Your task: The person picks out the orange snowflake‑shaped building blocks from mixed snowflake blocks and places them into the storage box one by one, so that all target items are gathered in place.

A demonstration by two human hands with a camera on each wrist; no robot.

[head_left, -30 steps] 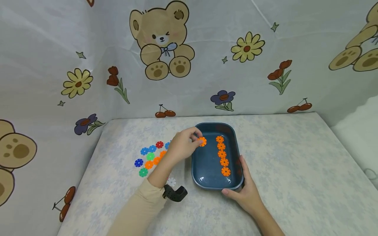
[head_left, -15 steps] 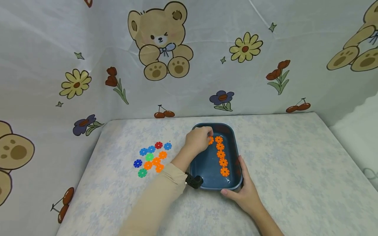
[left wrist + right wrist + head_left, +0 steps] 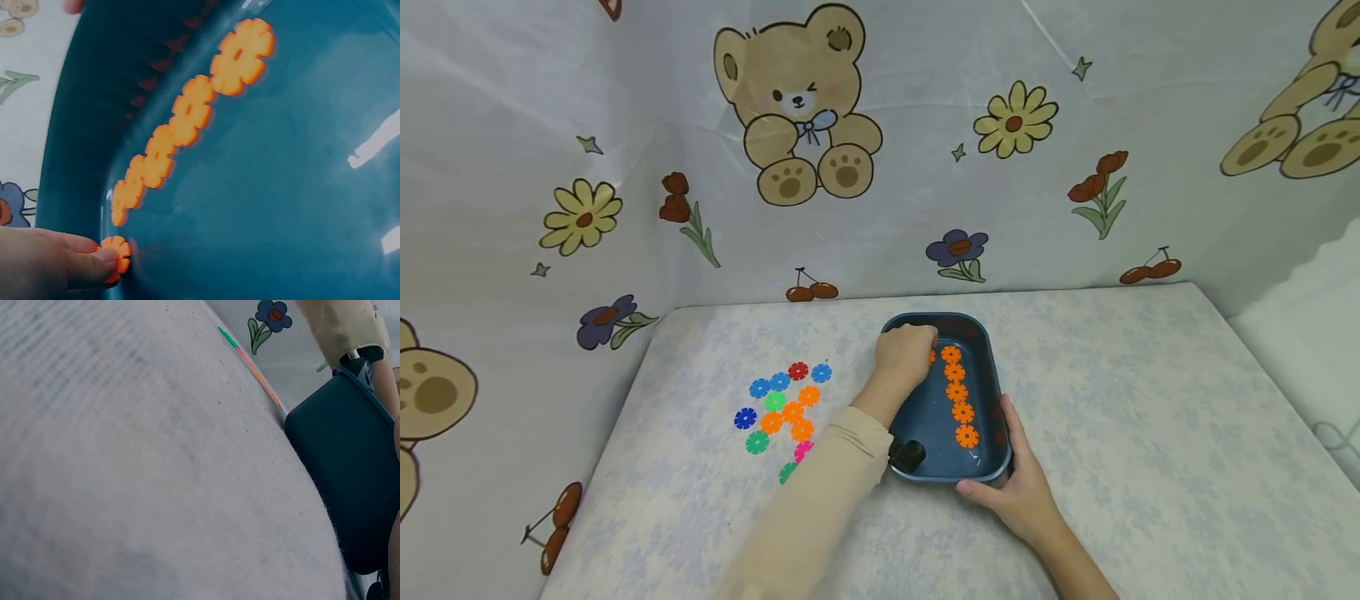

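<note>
My left hand (image 3: pixel 906 360) reaches into the far left part of a dark blue rectangular tray (image 3: pixel 913 421). In the left wrist view, its thumb and fingers pinch an orange snowflake-shaped plastic disc (image 3: pixel 123 249), which stands close over the tray floor by the wall. Beside it a row of several orange discs (image 3: pixel 957 392) runs along the right side of the tray. My right hand (image 3: pixel 1026 492) holds the tray at its near right corner, thumb at the front and fingers along the side. The right wrist view shows the tray's outer wall (image 3: pixel 344 469).
Left of the tray lie loose discs: orange ones (image 3: pixel 792 412), blue ones (image 3: pixel 760 388), a red one (image 3: pixel 798 371), green ones (image 3: pixel 757 442) and a pink one (image 3: pixel 802 451) partly under the sleeve. A patterned cloth (image 3: pixel 895 250) hangs behind the table (image 3: pixel 1120 400).
My left hand has moved right and down into the tray with the orange disc, toward the far end of the row. My right hand keeps its hold on the tray.
</note>
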